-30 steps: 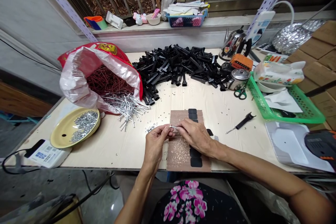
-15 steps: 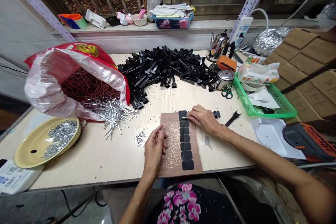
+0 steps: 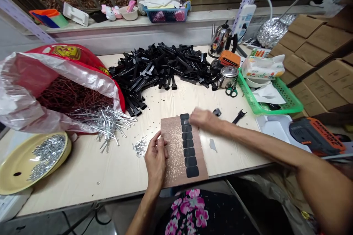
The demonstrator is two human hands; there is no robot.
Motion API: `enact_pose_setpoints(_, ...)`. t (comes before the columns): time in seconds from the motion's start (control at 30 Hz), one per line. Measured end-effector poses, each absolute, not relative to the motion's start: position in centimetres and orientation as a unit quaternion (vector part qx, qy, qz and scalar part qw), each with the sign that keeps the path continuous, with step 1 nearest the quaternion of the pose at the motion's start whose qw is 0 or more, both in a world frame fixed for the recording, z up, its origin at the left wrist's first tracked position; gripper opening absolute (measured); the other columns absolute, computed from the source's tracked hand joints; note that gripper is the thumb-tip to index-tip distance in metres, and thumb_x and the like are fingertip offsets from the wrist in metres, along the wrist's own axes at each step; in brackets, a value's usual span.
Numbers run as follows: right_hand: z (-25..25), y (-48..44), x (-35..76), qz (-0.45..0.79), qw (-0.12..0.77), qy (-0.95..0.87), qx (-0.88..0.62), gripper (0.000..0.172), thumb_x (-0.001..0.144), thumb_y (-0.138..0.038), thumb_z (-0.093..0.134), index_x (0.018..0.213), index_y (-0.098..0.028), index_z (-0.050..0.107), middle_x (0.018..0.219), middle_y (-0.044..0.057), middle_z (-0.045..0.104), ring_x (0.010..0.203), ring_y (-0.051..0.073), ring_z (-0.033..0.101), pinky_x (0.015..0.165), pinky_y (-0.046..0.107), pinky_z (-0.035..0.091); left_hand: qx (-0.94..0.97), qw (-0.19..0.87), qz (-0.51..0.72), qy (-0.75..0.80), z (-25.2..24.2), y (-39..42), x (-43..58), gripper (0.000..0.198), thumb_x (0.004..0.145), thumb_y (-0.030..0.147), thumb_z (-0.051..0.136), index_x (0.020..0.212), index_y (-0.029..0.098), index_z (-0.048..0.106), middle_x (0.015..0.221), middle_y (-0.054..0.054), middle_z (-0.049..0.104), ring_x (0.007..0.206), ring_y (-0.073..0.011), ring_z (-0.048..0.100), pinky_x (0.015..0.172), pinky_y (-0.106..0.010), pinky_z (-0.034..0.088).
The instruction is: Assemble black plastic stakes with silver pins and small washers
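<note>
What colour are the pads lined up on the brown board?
Black, clearest in the head view: the pads run in a column on the brown board.

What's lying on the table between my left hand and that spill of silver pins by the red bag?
In the head view, a small heap of tiny silver bits lies between the left hand and the silver pins; otherwise bare tabletop.

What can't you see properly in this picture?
Head view only:
- Right hand: blurred by motion, so whether it pinches anything cannot be told.
- Left hand: seen from the back on the brown board; its palm side is hidden.
- Small silver bits: too small to identify.
- Yellow plate: cut off by the left edge.
- Red bag: cut off by the left edge.
</note>
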State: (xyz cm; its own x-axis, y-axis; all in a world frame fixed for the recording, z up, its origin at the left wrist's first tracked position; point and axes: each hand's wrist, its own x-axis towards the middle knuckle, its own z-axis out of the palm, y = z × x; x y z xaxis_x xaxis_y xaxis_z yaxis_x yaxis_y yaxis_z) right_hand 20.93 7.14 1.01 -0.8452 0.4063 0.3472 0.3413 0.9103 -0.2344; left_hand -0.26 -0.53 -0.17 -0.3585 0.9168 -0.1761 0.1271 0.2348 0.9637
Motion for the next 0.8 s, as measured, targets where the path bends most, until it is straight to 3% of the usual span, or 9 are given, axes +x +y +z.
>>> enact_pose_setpoints(0.1,0.7,6.1,20.4,0.091,0.181,-0.977,-0.066,0.027,0.095,-0.011,0.039,0.079,-0.018,0.060,0.070,-0.004,0.055,0.068,0.007,0.048,0.053,0.018,0.041,0.385,0.410,0.483,0.671,0.0,-0.5,-0.2,0.048,0.085,0.049,0.053,0.124,0.022,0.054,0.077,0.001,0.059,0.049,-0.0057,0.041,0.048,-0.019,0.036)
enact_pose_setpoints(0.23,0.3,6.1,20.5,0.088,0.184,-0.958,-0.200,0.037,0.098,-0.013,0.026,0.085,-0.013,0.061,0.072,0.000,0.055,0.066,0.009,0.048,0.052,0.018,0.041,0.387,0.408,0.485,0.670,0.0,-0.5,-0.1,0.048,0.083,0.049,0.055,0.123,0.022,0.055,0.078,0.000,0.060,0.049,-0.0063,0.042,0.048,-0.019,0.037)
enact_pose_setpoints(0.37,0.4,5.5,20.5,0.070,0.160,-0.978,-0.113,0.025,0.096,-0.012,0.038,0.087,-0.014,0.061,0.077,0.001,0.055,0.073,0.011,0.048,0.057,0.022,0.039,0.383,0.412,0.492,0.664,-0.1,-0.5,-0.1,0.049,0.083,0.050,0.055,0.122,0.021,0.056,0.077,0.001,0.060,0.047,-0.0062,0.042,0.047,-0.020,0.036)
enact_pose_setpoints(0.53,-0.2,4.2,20.4,0.059,0.155,-0.978,-0.126,0.026,0.097,-0.014,0.037,0.088,-0.014,0.061,0.077,0.003,0.055,0.075,0.013,0.046,0.057,0.024,0.035,0.386,0.412,0.503,0.655,-0.2,-0.6,-0.2,0.049,0.082,0.050,0.056,0.121,0.021,0.057,0.077,0.001,0.060,0.047,-0.0058,0.042,0.047,-0.019,0.037)
enact_pose_setpoints(0.8,0.9,6.4,21.8,0.095,0.170,-0.945,-0.264,0.031,0.098,-0.018,0.033,0.086,-0.014,0.061,0.077,0.002,0.056,0.071,0.011,0.049,0.056,0.024,0.045,0.400,0.401,0.501,0.654,-0.3,-0.7,-0.2,0.049,0.085,0.049,0.052,0.122,0.018,0.056,0.078,-0.001,0.059,0.048,-0.0052,0.043,0.048,-0.018,0.038)
